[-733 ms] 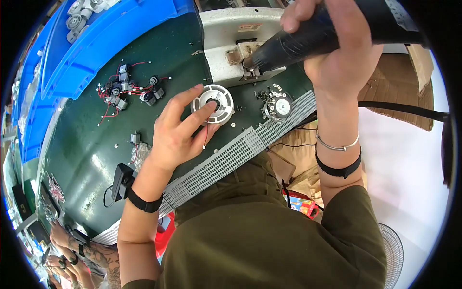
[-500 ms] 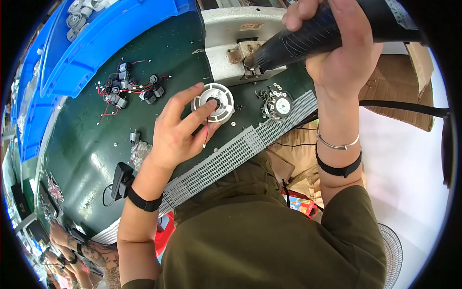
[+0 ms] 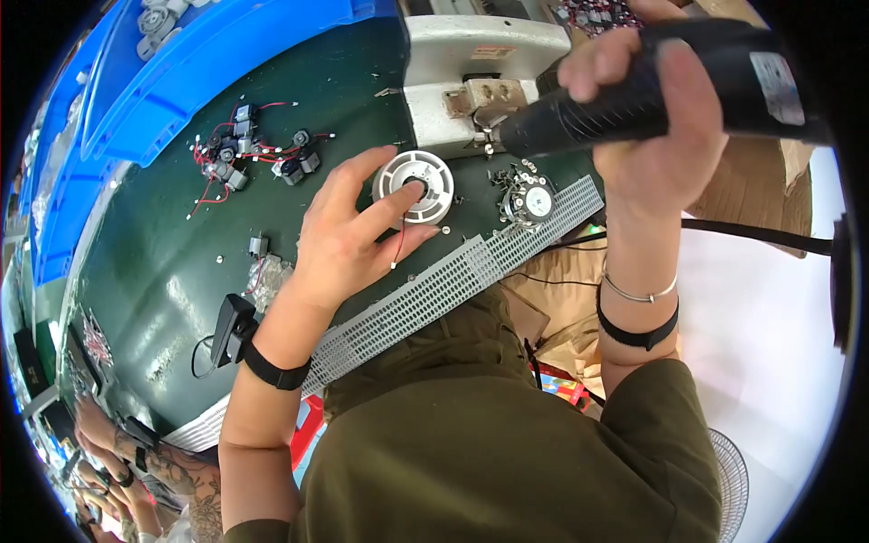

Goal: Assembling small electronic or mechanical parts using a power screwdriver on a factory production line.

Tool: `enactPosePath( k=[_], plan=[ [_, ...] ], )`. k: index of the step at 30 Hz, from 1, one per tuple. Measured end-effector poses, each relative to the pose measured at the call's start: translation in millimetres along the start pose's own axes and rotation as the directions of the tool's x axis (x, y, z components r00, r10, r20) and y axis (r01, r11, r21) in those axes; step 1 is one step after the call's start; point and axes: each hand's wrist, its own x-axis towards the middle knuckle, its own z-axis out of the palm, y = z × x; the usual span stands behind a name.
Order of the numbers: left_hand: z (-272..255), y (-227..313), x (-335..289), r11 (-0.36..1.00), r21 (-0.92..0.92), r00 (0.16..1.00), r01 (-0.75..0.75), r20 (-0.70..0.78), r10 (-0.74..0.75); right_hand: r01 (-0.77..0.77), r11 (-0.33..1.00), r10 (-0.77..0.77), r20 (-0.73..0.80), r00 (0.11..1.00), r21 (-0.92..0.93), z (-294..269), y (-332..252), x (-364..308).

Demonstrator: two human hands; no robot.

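My left hand (image 3: pixel 348 226) holds a white round plastic housing (image 3: pixel 441 192) against the bench, its index finger pressing on the dark centre and the others around the rim. A thin red wire with a small white connector hangs from the housing under the hand. In my right hand (image 3: pixel 665 136) is a black electric screwdriver (image 3: pixel 579 118), wrapped by the fingers and held nearly level. Its tip is beside the front of a pale metal screw feeder (image 3: pixel 425 118); whether a screw sits on the tip I cannot tell.
Small motors with red wires (image 3: pixel 237 149) lie on the green bench (image 3: pixel 181 317). Screws cling to a round metal piece (image 3: pixel 534 201) beside a perforated grey strip (image 3: pixel 434 290). Blue bins (image 3: pixel 199 81) stand far left, a cardboard box (image 3: pixel 751 190) right. Another person's arm (image 3: pixel 172 466) shows lower left.
The screwdriver has shifted a little toward me and away from the feeder's front, its handle lower in view. My left hand still keeps the housing in place; the whole view has shifted slightly.
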Motion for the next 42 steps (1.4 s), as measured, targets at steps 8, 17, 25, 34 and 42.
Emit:
enactPosePath(
  k=[8,17,25,34,42],
  plan=[
    [1.1,7.5,0.2,0.997,0.058,0.999,0.049,-0.019,-0.048,0.078,0.978,-0.131,0.282,0.950,0.192,5.9,-10.8,15.4],
    [4.4,7.5,0.9,0.998,0.061,0.999,0.026,-0.048,-0.023,-0.391,0.468,-0.144,0.505,0.851,0.793,39.3,26.4,20.2],
    [5.7,6.7,0.1,0.999,0.033,0.998,0.025,-0.052,-0.023,-0.436,0.295,-0.212,0.503,0.838,0.850,38.8,39.5,22.5],
    [2.7,9.7,-1.5,0.998,0.016,0.997,0.066,-0.046,-0.065,-0.443,0.715,0.209,0.440,0.873,0.541,47.5,3.8,6.8],
    [4.5,7.2,1.0,0.998,-0.007,0.997,0.064,-0.052,-0.064,-0.128,0.970,0.035,0.405,0.914,0.206,44.9,21.4,3.0]
  ],
)
